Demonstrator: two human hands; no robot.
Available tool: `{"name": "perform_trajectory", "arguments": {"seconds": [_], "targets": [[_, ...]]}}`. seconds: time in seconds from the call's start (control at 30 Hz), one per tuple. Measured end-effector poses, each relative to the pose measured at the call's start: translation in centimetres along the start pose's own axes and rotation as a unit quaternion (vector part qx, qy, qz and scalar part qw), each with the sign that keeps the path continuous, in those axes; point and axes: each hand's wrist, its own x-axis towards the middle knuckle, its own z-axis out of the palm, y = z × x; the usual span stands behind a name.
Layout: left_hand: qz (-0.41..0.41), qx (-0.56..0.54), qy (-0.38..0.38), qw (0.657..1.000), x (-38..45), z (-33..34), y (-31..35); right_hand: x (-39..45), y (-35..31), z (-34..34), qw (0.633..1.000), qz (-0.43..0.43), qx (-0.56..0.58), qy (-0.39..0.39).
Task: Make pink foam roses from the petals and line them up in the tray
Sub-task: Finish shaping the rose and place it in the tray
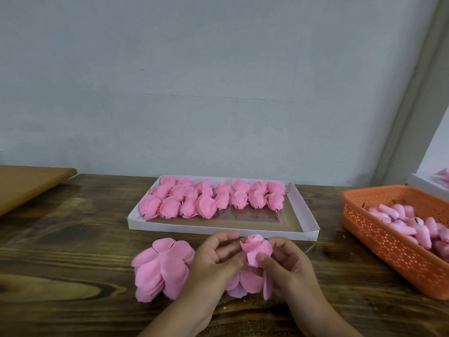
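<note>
Nearest, both hands meet over the table (73, 239). The left hand (213, 261) and right hand (284, 263) are closed together on one half-made rose (255, 249): the bud pokes up between them, the right thumb presses a wrapped petal against its side, and the left fingers pinch the other flank. Loose petals of that same flower hang below the grip, not yet folded up.

To do this step well, I would keep the bud upright and pinched low, near its base, and bring each hanging petal up in turn so it overlaps the last; foam creases easily, so light pressure with the thumb pad should serve better than a squeeze. One hand ought to steady the flower while the other wraps.

Just left of the left hand, touching its wrist side, lies the stack (160, 268) of flat petals, within easy reach.

Beyond the hands sits the tray (303, 227), its far half filled with finished roses (211, 198) in rows, its near strip bare; that is likely where this rose belongs.

Off to the right stands an orange basket (388, 249) of buds (413, 224)
</note>
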Motion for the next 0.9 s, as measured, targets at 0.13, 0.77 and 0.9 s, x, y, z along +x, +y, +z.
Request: {"name": "perform_trajectory", "arguments": {"seconds": [0.13, 0.77, 0.9], "targets": [[0.018, 0.009, 0.017, 1.0, -0.22, 0.5, 0.32, -0.09, 0.13, 0.05, 1.0, -0.014, -0.01, -0.002], [0.089, 0.141, 0.017, 0.986, -0.95, 0.73, 0.52, -0.26, -0.02, 0.07, 0.999, -0.025, -0.032, -0.005], [0.115, 0.131, 0.041, 0.984, -0.67, 0.56, 0.38, -0.12, 0.25, 0.14, 1.0, -0.025, -0.01, -0.004]]}}
